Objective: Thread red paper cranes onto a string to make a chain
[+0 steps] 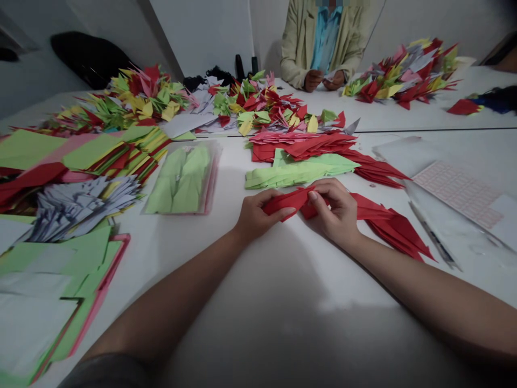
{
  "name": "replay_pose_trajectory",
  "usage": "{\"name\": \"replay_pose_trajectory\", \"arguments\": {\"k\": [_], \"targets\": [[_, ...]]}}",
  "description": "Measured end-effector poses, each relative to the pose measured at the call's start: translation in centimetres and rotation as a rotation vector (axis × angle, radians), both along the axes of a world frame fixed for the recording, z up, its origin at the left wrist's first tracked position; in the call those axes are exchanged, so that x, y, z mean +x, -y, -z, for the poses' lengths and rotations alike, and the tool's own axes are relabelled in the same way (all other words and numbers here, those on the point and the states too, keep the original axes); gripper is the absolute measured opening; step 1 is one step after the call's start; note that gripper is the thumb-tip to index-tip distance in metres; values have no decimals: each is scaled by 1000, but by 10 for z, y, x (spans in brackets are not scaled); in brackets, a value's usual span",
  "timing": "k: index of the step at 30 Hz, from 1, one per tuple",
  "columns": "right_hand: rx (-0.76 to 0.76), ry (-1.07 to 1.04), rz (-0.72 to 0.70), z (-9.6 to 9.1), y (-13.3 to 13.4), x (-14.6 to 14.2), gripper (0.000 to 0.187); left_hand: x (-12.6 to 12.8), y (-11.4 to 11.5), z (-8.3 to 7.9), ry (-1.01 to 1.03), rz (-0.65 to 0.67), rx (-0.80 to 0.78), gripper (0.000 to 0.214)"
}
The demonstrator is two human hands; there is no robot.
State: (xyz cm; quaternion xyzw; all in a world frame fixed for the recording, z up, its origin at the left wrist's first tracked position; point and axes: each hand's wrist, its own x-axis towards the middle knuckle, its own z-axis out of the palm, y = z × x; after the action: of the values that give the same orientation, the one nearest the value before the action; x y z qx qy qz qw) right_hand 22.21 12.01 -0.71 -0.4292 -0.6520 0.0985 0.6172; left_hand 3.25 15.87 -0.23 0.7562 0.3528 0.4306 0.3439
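Note:
Between my two hands is a folded piece of red paper (287,201), held just above the white table. My left hand (260,211) is closed on its left end, thumb along the near edge. With thumb and fingertips, my right hand (332,207) pinches the right part; its fingers hide some of the paper. Beside and behind the right hand lie more folded red papers (393,223). Just beyond both hands rests a stack of folded light green papers (299,171), with folded red and pink papers (307,144) behind it.
At left are stacks of coloured paper (89,153), folded grey papers (84,205) and green sheets (76,264). A clear packet (180,180) holds green papers. A pen (434,237) and label sheet (458,191) lie right. Colourful folded-paper heaps (407,75) stand beyond, near a seated person (323,43).

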Motion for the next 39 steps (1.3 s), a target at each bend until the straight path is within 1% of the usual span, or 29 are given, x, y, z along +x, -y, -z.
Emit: {"name": "replay_pose_trajectory", "arguments": {"k": [3,7,10,14,19,26,29,33,35,39], "targets": [[27,17,-8,0,1,0,7,-1,-2,2,-68,-3,-64,32],[-55,94,-125,2,0,0,8,-1,-5,4,-11,15,-128,36],[-87,116,-169,4,0,-1,13,-1,-5,4,17,47,-136,37],[-82,80,-135,2,-1,-1,13,-2,-4,2,6,61,-181,34],[-83,13,-59,-1,-2,2,8,-3,-5,2,-13,82,-245,32],[-125,-33,-100,-3,-4,7,10,-5,-10,0,-29,150,-328,31],[-156,-101,-83,-3,-5,8,13,-5,-11,-1,-23,173,-366,28],[-187,-174,-45,-4,-5,11,17,-7,-11,-1,-43,162,-431,31],[-230,-110,-106,-4,-4,11,19,-8,-12,-1,-37,153,-432,31],[-372,88,-284,-2,-2,10,24,-7,-12,-1,-44,170,-405,31]]}}
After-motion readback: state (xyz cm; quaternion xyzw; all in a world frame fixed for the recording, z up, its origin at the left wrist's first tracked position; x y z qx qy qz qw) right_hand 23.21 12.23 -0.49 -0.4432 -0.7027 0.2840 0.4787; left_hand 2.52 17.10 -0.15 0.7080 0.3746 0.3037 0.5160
